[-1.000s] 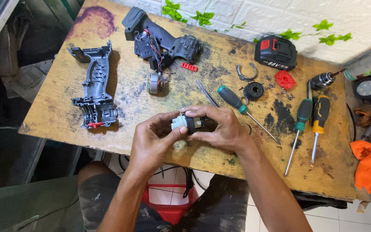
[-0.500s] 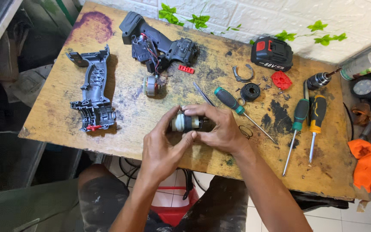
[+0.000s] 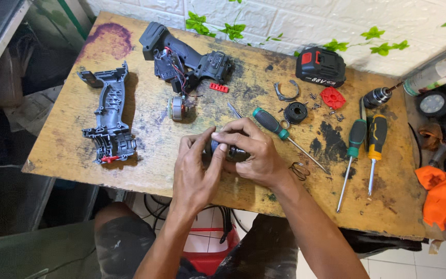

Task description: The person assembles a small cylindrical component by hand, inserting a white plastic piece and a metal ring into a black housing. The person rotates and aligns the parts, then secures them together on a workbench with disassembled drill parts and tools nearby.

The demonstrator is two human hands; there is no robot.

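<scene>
Above the counter's point(image 3: 68, 150) near edge, my left hand point(image 3: 196, 173) and right hand point(image 3: 251, 155) are both clamped on a small dark motor part point(image 3: 233, 153), probably metal: dense, rigid, greasy, best gripped around its body.

Label: red rectangular patch on the black battery pack point(image 3: 320, 66), far side of the table point(image 3: 130, 175). Label: red-and-white band on the grey cartridge tube point(image 3: 436, 72), right edge.

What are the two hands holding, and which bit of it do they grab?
Both the left hand and right hand hold a small dark cylindrical metal part, cupped around its sides. Fingers hide most of it, so the exact grip cannot be told.
</scene>
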